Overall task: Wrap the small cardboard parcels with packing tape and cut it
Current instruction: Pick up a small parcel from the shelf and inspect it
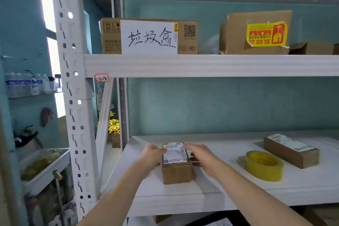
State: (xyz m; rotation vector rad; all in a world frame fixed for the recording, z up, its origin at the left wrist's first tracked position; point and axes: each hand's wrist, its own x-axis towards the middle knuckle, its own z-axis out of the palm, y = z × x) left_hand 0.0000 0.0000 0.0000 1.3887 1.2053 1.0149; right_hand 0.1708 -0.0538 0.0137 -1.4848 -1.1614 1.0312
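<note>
The small brown cardboard parcel with a white shipping label [176, 164] stands on the white metal shelf board [201, 196] straight in front of me, near the front edge, label side up. I judge it sits there so I can steady it from both sides and have room to run tape round it.

The roll of yellow packing tape [264, 166] lies flat on the same shelf, off to my right and apart from the parcel, within easy reach of my right hand, so I take it that taping has not begun on this box. Just behind the roll lies a longer brown cardboard parcel with a white label [291, 150], probably waiting its turn.

My left hand [151, 156] is cupped against the parcel's left side, fingers curled onto the edge of the label, so it is holding the box. My right hand [200, 156] is at the right side, half closed, with a fingertip reaching the far top corner of the label. The lower fingers are bent in beside the box wall, but blur and shadow keep me from telling whether they actually clasp it or only rest close. Neither hand holds tape or a cutter, and I see no cutter on the shelf.
</note>
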